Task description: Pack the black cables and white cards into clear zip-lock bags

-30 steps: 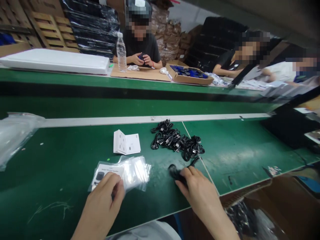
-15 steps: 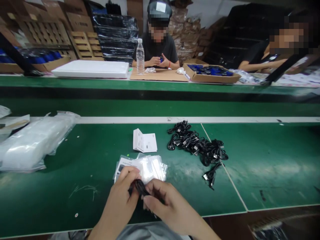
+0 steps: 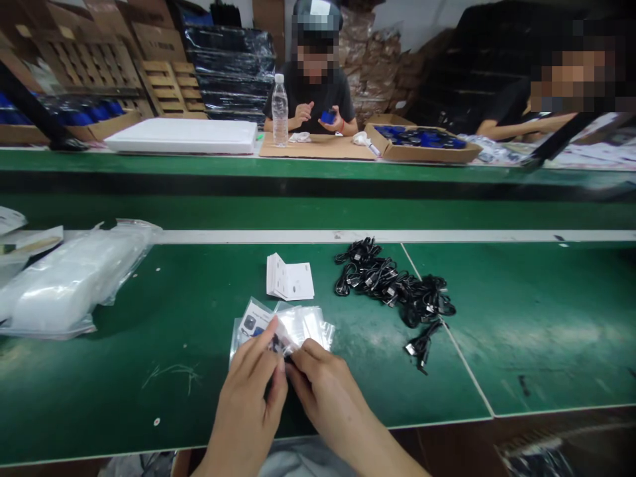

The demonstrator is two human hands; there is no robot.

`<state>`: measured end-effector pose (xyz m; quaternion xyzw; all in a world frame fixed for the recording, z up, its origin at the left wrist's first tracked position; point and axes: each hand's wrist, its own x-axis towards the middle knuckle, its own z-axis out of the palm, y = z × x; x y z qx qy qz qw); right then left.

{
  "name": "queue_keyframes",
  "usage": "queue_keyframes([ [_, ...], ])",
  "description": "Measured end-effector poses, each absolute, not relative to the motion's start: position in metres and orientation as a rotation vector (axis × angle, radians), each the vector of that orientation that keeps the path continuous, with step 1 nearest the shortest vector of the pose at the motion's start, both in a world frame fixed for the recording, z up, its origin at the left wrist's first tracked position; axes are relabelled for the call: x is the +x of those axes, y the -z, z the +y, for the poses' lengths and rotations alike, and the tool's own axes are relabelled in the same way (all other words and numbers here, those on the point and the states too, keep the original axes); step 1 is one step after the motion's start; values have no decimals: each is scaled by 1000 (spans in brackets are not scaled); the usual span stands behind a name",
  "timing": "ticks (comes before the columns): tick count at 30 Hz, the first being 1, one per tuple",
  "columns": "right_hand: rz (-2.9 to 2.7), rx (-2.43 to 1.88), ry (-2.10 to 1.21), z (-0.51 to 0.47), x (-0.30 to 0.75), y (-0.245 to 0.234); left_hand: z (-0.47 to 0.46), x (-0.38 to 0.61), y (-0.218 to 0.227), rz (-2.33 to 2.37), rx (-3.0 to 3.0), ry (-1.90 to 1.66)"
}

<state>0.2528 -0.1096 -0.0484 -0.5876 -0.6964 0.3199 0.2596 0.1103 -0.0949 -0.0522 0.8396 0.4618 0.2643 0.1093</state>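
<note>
My left hand (image 3: pixel 251 391) and my right hand (image 3: pixel 318 384) meet at the near edge of the green table (image 3: pixel 149 331). Both pinch a clear plastic bag (image 3: pixel 298 324) with a printed card (image 3: pixel 248 323) in it. A small black coiled cable (image 3: pixel 276 344) shows between the fingertips at the bag's mouth. More clear bags lie under it. A pile of black coiled cables (image 3: pixel 392 285) lies to the right, and a stack of white leaflets (image 3: pixel 289 281) just behind the bag.
A bundle of clear bags (image 3: pixel 69 278) lies at the left. Across the green conveyor (image 3: pixel 318 212), one person handles a blue item beside a water bottle (image 3: pixel 279 110); a cardboard tray (image 3: pixel 422 151) and a white flat box (image 3: pixel 183 136) sit there. Another person sits at the right.
My right hand took a cable from near the pile and carried it left to the bag. Both hands now hold cable and lifted bag together. The view swung to the left.
</note>
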Motion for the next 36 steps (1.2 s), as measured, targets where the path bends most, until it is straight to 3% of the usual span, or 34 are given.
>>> queue_keyframes([
  [10, -1476, -1337, -1399, -108, 266, 38, -95, 113, 44, 1343, 2513, -774],
  [12, -1441, -1400, -1292, -108, 263, 40, -96, 114, 43, 1339, 2508, -770],
  [17, -1609, -1494, -666, -112, 255, 48, -100, 118, 42, 1319, 2535, -795],
  [20, -1483, -1534, -509, -113, 249, 55, -104, 123, 39, 1305, 2497, -830],
  [24, -1113, -1506, -889, -106, 250, 57, -108, 127, 36, 1271, 2389, -884],
  [27, -1187, -1403, -1264, -100, 260, 49, -104, 118, 33, 1191, 2455, -813],
  [32, -1484, -1350, -1385, -99, 273, 33, -81, 94, 17, 1339, 2321, -393],
  [36, -1161, -1194, -1522, -98, 272, 27, -74, 93, 6, 1435, 1873, -160],
])
